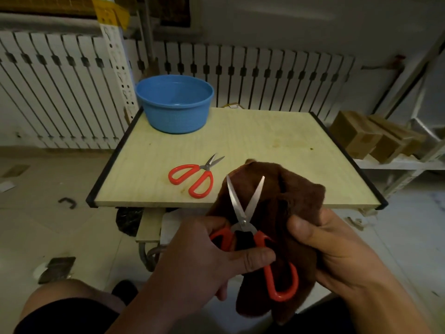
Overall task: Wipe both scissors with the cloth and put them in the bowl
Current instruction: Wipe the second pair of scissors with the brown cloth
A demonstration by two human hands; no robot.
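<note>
My left hand (204,259) grips the red handles of a pair of scissors (243,208), blades spread wide and pointing up, just in front of the table's near edge. Behind the blades hangs a brown cloth (293,196), bunched in my right hand (337,249); the lower red handle loop lies against the cloth. A second pair of red-handled scissors (192,177) lies flat on the wooden table (265,141), blades slightly apart, pointing to the far right. A blue bowl (174,104) stands at the table's far left corner, nothing visible inside it.
White radiators (60,92) line the wall behind the table. Cardboard boxes (370,136) sit on a low shelf to the right. Small dark items lie scattered on the tiled floor to the left. My knees show at the bottom edge.
</note>
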